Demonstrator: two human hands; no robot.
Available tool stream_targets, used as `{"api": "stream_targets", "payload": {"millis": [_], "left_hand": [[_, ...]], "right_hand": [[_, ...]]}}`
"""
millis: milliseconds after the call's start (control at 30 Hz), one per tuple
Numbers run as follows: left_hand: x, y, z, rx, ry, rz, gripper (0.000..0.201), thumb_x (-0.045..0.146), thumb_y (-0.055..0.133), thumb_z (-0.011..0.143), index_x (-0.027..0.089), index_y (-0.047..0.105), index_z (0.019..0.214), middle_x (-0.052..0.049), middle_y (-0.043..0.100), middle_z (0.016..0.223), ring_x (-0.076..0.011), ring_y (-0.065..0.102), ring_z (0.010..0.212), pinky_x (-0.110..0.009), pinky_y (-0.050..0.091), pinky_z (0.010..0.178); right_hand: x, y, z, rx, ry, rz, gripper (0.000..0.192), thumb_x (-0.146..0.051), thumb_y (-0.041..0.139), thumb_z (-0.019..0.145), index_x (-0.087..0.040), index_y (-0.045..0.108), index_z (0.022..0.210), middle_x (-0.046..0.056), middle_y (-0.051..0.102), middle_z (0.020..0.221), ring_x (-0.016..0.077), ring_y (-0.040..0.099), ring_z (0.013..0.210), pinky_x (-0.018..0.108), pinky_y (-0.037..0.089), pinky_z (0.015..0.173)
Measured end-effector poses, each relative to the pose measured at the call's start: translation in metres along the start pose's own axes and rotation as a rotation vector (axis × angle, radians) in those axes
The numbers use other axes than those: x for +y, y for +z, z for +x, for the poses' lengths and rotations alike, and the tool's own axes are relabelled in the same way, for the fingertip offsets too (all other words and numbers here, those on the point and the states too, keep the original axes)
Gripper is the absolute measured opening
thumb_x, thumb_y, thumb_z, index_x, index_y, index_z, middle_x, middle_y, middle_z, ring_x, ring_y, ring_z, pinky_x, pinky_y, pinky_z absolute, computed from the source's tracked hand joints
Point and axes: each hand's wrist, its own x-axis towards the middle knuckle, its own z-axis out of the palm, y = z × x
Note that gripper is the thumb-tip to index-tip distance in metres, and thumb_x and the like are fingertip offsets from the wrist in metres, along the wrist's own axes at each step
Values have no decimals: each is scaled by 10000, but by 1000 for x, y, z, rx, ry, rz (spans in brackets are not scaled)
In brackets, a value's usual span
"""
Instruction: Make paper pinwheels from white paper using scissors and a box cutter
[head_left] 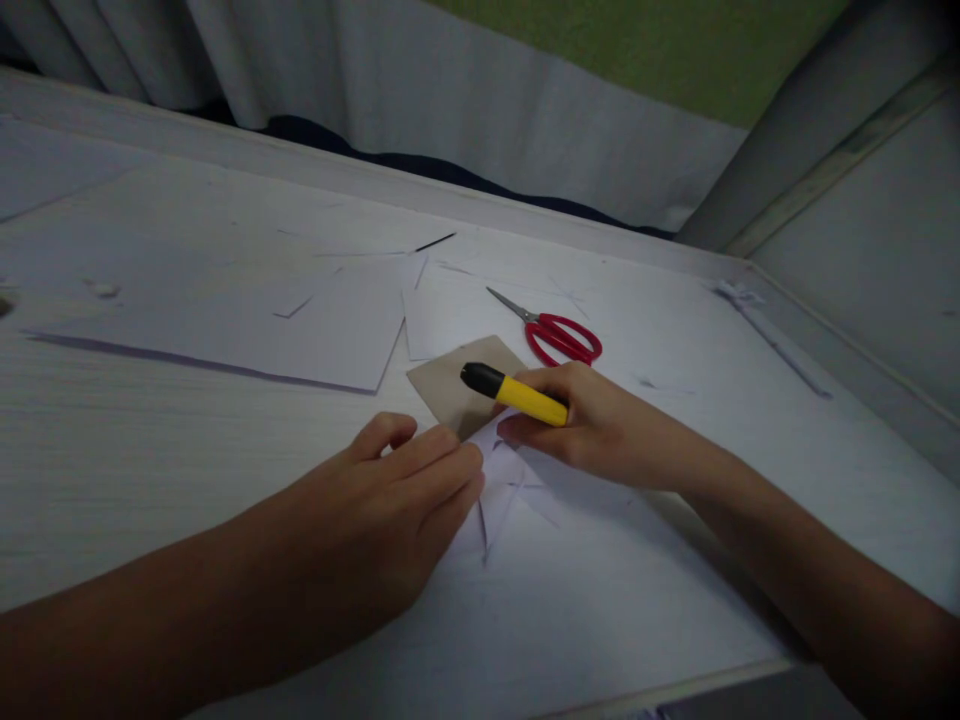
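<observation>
My right hand (592, 415) is closed round a yellow stick-shaped tool with a black end (532, 400), much like a marker; its other end is hidden in the hand. Those fingertips also touch a small piece of folded white paper (502, 480). On the paper's left edge, the fingers of my left hand (420, 490) are pressed together, holding it. Just behind both hands lies a beige-grey square card (457, 385), partly covered by the tool and fingers. Scissors with red handles (564, 338) lie beyond my right hand, blades pointing to the far left.
A large white sheet (300, 330) lies on the left of the white table (187, 450), with paper scraps on it. A thin black stick (435, 242) is near the back. A rolled paper strip (780, 345) lies at the right. Curtains (450, 90) hang behind the raised table edge.
</observation>
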Motion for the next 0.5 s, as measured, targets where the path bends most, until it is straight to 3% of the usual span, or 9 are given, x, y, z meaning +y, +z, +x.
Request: {"api": "stream_targets", "payload": {"millis": [300,500], "left_hand": [[-6,2,1,22,-19,74,323,51,315,790,157,535,1000,-73,560,900,-187,471,797,-351,310,684],[-15,5,7,52,-75,70,336,29,348,773,160,528,1025,-93,552,924,-202,461,837,-359,314,706]], "right_hand": [[-2,-5,7,34,90,90,127,-174,503,683,-133,575,779,8,565,633,108,509,567,223,388,498],[1,-9,17,131,78,-2,86,-189,518,666,-141,564,720,11,546,619,104,484,531,219,366,456]]}}
